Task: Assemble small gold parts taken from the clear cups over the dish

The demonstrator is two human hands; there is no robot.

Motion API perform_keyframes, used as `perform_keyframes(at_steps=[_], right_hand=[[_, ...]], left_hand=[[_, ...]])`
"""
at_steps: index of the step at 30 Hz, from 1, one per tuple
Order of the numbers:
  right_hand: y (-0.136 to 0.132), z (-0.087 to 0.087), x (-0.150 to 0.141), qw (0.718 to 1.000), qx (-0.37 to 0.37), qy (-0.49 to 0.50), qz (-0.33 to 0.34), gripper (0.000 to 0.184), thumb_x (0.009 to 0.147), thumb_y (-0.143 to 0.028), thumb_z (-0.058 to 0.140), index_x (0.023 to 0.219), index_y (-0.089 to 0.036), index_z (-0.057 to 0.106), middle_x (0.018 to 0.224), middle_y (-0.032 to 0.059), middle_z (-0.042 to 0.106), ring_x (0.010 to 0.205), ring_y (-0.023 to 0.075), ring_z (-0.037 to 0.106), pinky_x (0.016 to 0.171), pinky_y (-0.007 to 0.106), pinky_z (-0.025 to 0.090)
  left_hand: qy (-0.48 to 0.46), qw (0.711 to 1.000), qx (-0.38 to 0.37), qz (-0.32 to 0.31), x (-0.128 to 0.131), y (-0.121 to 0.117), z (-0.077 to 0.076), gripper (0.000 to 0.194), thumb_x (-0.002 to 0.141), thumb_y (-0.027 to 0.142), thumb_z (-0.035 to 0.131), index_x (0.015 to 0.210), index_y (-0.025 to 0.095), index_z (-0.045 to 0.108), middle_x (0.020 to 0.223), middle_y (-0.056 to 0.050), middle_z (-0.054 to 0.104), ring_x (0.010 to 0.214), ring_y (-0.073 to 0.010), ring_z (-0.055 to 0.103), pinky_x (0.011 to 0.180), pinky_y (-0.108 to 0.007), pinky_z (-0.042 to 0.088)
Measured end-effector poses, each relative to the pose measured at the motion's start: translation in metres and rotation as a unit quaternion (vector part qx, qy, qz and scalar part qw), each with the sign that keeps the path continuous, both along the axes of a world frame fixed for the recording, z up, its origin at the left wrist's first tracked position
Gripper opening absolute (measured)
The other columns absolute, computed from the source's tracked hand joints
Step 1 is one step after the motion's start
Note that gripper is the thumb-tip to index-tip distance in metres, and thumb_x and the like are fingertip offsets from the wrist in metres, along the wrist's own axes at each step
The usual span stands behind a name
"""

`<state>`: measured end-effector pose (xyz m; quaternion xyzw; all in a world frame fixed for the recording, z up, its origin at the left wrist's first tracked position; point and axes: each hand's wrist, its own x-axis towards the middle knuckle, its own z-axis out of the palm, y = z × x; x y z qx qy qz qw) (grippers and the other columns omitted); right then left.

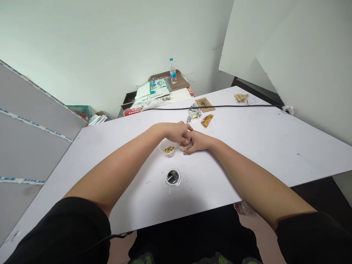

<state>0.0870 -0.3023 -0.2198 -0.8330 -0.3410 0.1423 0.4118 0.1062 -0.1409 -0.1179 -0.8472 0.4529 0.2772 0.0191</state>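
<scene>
Two small clear plastic cups stand side by side on the white table. The left cup [168, 150] has small gold pieces in it. My right hand [200, 140] is wrapped round the right cup [186, 147], thumb at the near side. Over that same cup, my left hand [178, 132] reaches down with its fingertips pressed together at the gold pieces [182, 145]. Whatever is between those fingertips is too small to make out. My hands partly cover the right cup.
Foil wrappers [194, 116], a gold packet [207, 120] and a brown card [205, 104] lie beyond my hands. A black cable [233, 106] crosses the table. Nearer me is a round metal-rimmed hole [173, 177]. A water bottle [173, 72] stands at the back; gold bits [241, 98] lie far right.
</scene>
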Motion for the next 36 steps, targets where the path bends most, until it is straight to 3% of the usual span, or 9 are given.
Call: perform_keyframes(at_steps=[4, 7, 9, 11, 14, 20, 30, 33, 36], right_hand=[[-0.004, 0.000, 0.002, 1.000, -0.020, -0.014, -0.004, 0.072, 0.055, -0.044, 0.086, 0.117, -0.017, 0.059, 0.099, 0.0066, 0.064, 0.085, 0.0213, 0.058, 0.073, 0.033, 0.047], [-0.010, 0.006, 0.003, 1.000, -0.008, -0.012, 0.003, 0.089, 0.052, -0.048, 0.088, 0.128, -0.019, 0.052, 0.113, 0.0102, 0.063, 0.091, 0.0223, 0.059, 0.076, 0.034, 0.049], [-0.012, 0.014, -0.001, 0.999, 0.027, -0.041, -0.016, 0.084, 0.060, -0.051, 0.084, 0.130, -0.019, 0.050, 0.117, 0.0114, 0.062, 0.096, 0.0234, 0.059, 0.079, 0.036, 0.050], [-0.009, 0.023, -0.008, 0.987, 0.094, -0.117, -0.054, 0.064, 0.073, -0.053, 0.074, 0.123, -0.018, 0.054, 0.115, 0.0114, 0.063, 0.098, 0.0233, 0.059, 0.083, 0.038, 0.049], [0.005, 0.034, -0.023, 0.959, 0.155, -0.219, -0.092, 0.028, 0.091, -0.045, 0.056, 0.092, -0.018, 0.061, 0.088, 0.0073, 0.067, 0.081, 0.0186, 0.060, 0.072, 0.033, 0.046], [0.031, 0.034, -0.044, 0.943, 0.150, -0.280, -0.100, 0.027, 0.092, -0.036, 0.052, 0.073, -0.018, 0.056, 0.066, 0.0022, 0.060, 0.060, 0.0129, 0.051, 0.059, 0.028, 0.039], [0.032, 0.033, -0.044, 0.949, 0.179, -0.238, -0.099, 0.027, 0.089, -0.029, 0.049, 0.064, -0.019, 0.049, 0.057, -0.0005, 0.051, 0.052, 0.0110, 0.042, 0.052, 0.026, 0.035], [0.032, 0.034, -0.045, 0.946, 0.214, -0.224, -0.098, 0.025, 0.090, -0.031, 0.050, 0.068, -0.019, 0.052, 0.061, 0.0009, 0.056, 0.055, 0.0118, 0.047, 0.054, 0.026, 0.039], [0.033, 0.037, -0.048, 0.942, 0.261, -0.186, -0.100, 0.028, 0.094, -0.038, 0.049, 0.075, -0.018, 0.056, 0.069, 0.0029, 0.060, 0.060, 0.0128, 0.053, 0.059, 0.028, 0.044]], left_hand=[[-0.052, 0.992, -0.114, 0.018, -0.010, 0.020, 0.007, 0.031, 0.092, 0.035, 0.048, 0.103, 0.024, 0.074, 0.146, -0.004, 0.046, 0.135, -0.0263, 0.034, 0.107, -0.042, 0.037], [-0.113, 0.971, -0.209, 0.032, -0.019, 0.040, 0.007, 0.027, 0.092, 0.031, 0.050, 0.097, 0.021, 0.075, 0.122, -0.008, 0.061, 0.117, -0.0244, 0.046, 0.101, -0.040, 0.040], [-0.150, 0.955, -0.250, 0.045, -0.023, 0.052, 0.006, 0.023, 0.091, 0.029, 0.053, 0.093, 0.021, 0.075, 0.107, -0.008, 0.065, 0.107, -0.0235, 0.050, 0.095, -0.039, 0.042], [-0.170, 0.948, -0.264, 0.053, -0.026, 0.060, 0.005, 0.022, 0.091, 0.029, 0.054, 0.090, 0.020, 0.075, 0.100, -0.008, 0.066, 0.100, -0.0224, 0.053, 0.090, -0.037, 0.043], [-0.185, 0.949, -0.245, 0.070, -0.033, 0.065, 0.006, 0.022, 0.091, 0.030, 0.055, 0.089, 0.019, 0.075, 0.095, -0.007, 0.067, 0.089, -0.0199, 0.057, 0.081, -0.034, 0.043], [-0.220, 0.948, -0.219, 0.073, -0.048, 0.065, 0.012, 0.021, 0.091, 0.027, 0.055, 0.088, 0.019, 0.074, 0.095, -0.006, 0.068, 0.083, -0.0182, 0.059, 0.072, -0.030, 0.041], [-0.271, 0.945, -0.181, 0.025, -0.054, 0.057, 0.015, 0.018, 0.090, 0.027, 0.059, 0.082, 0.018, 0.073, 0.091, -0.004, 0.069, 0.081, -0.0192, 0.059, 0.073, -0.033, 0.039], [-0.241, 0.935, -0.254, 0.054, -0.057, 0.060, 0.013, 0.018, 0.090, 0.025, 0.058, 0.082, 0.017, 0.072, 0.091, -0.005, 0.068, 0.080, -0.0175, 0.060, 0.071, -0.031, 0.041], [-0.192, 0.893, -0.390, 0.113, -0.062, 0.063, 0.006, 0.015, 0.088, 0.027, 0.063, 0.082, 0.018, 0.071, 0.087, -0.004, 0.066, 0.081, -0.0156, 0.060, 0.072, -0.029, 0.045]])
